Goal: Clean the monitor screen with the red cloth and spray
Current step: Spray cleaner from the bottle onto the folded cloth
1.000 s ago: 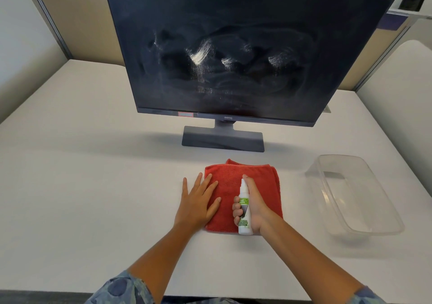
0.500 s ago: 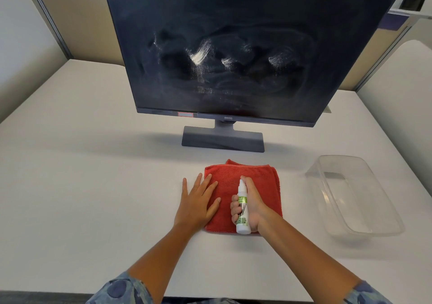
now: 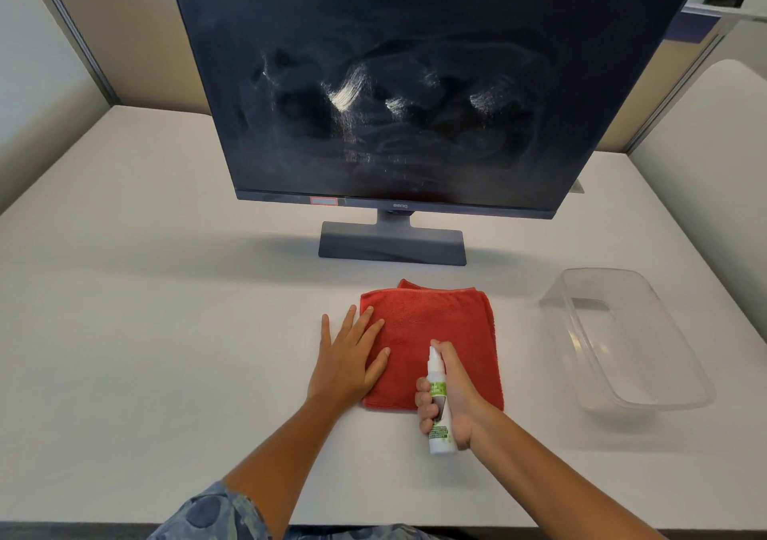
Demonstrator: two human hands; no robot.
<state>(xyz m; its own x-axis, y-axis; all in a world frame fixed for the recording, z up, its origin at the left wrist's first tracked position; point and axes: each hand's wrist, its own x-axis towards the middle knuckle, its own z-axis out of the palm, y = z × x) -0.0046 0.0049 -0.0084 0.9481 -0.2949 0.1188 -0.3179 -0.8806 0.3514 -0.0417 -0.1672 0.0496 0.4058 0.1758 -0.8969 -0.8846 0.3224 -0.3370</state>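
A dark monitor (image 3: 431, 82) stands at the back of the white desk, its screen streaked with white smears around the middle. A folded red cloth (image 3: 440, 332) lies flat on the desk in front of the monitor's base. My left hand (image 3: 348, 357) rests flat with fingers spread on the cloth's left edge. My right hand (image 3: 454, 398) grips a small white spray bottle with a green label (image 3: 439, 406), held upright over the cloth's near right corner, forefinger on the nozzle top.
A clear plastic tub (image 3: 622, 336) sits on the desk to the right of the cloth. The monitor's grey base (image 3: 392, 244) stands just beyond the cloth. Beige partition walls enclose the desk (image 3: 145, 290) on the left, back and right.
My right hand with the spray bottle has shifted slightly toward me, down over the cloth's near edge. My left hand has stayed flat on the cloth.
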